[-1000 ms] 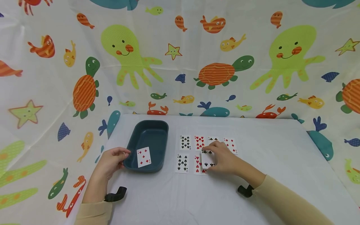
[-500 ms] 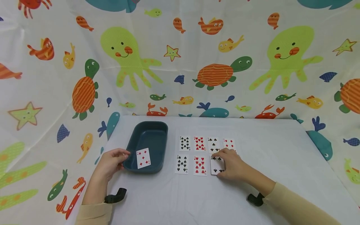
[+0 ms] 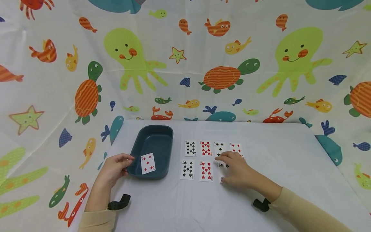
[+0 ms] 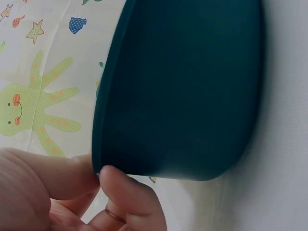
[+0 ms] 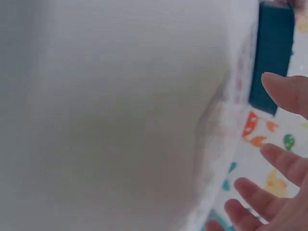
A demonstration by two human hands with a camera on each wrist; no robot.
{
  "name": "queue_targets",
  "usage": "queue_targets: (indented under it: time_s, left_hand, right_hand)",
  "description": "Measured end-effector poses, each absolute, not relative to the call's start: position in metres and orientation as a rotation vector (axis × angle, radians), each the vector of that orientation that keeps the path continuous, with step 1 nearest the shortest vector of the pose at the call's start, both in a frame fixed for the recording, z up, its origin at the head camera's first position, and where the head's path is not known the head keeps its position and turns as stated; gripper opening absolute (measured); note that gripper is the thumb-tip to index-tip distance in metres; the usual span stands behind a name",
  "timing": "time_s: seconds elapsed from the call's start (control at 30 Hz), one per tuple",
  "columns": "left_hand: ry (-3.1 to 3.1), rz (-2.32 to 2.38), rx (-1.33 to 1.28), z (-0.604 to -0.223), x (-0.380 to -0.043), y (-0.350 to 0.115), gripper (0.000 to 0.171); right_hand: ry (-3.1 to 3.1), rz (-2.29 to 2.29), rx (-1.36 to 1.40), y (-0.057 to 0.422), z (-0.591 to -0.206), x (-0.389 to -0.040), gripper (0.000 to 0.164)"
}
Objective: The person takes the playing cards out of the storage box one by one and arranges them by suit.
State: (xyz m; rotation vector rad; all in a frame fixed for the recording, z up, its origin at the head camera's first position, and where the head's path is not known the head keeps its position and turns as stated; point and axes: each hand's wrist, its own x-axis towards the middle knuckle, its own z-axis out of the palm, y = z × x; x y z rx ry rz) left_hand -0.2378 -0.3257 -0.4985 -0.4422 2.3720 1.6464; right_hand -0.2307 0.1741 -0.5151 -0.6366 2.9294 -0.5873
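Note:
My left hand [image 3: 116, 166] pinches the rim of a dark teal tray [image 3: 171, 141] at its near left side; in the left wrist view, thumb and finger grip the tray's edge [image 4: 98, 130]. Inside the tray lies a diamonds playing card [image 3: 148, 163]. My right hand [image 3: 238, 169] is over a clubs card [image 3: 221, 171] on the table, partly covering it. Fingers and thumb are spread apart with nothing between them in the right wrist view. Left of that card lie a nine of hearts [image 3: 206, 171] and a nine of spades [image 3: 187, 169].
A back row holds a spades card [image 3: 190, 148], a hearts card [image 3: 206, 148], a clubs card [image 3: 219, 149] and a diamonds card [image 3: 235, 148], the last partly behind my fingers. A white cloth [image 3: 162, 206] covers the table. A sea-animal curtain [image 3: 185, 38] hangs behind.
My right hand carried the clubs card rightward from over the nine of hearts, set it down beside it and let go, its fingers now spread. My left hand stays on the tray.

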Motion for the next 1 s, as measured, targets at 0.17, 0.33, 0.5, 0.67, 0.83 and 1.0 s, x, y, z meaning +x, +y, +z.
queue_targets:
  time_s: [0.17,0.33,0.5,0.67,0.83,1.0]
  left_hand:
    - [2.364,1.650,-0.458,-0.500,-0.238,-0.325,0.027]
    - [2.351,1.660,-0.463,-0.501,-0.237,-0.327,0.027]
    - [2.349,1.665,-0.456,-0.500,-0.236,-0.326,0.027]
    - [2.344,1.662,-0.460,-0.501,-0.236,-0.327,0.027]
    - [2.347,1.649,-0.456,-0.500,-0.237,-0.328,0.028]
    - [2.351,1.646,-0.448,-0.497,-0.237,-0.326,0.027]
  right_hand:
    - [2.917,-0.577,-0.679,0.147,-0.499,-0.235,0.087]
    - [2.872,-0.630,-0.796,0.115,-0.483,-0.240,0.086]
    - [2.816,-0.652,-0.940,0.080,-0.471,-0.244,0.085]
    - [2.770,-0.614,-1.040,0.044,-0.463,-0.249,0.085]
    - [2.749,-0.597,-1.108,0.011,-0.464,-0.258,0.088]
    - [2.757,-0.583,-1.173,-0.020,-0.469,-0.264,0.088]
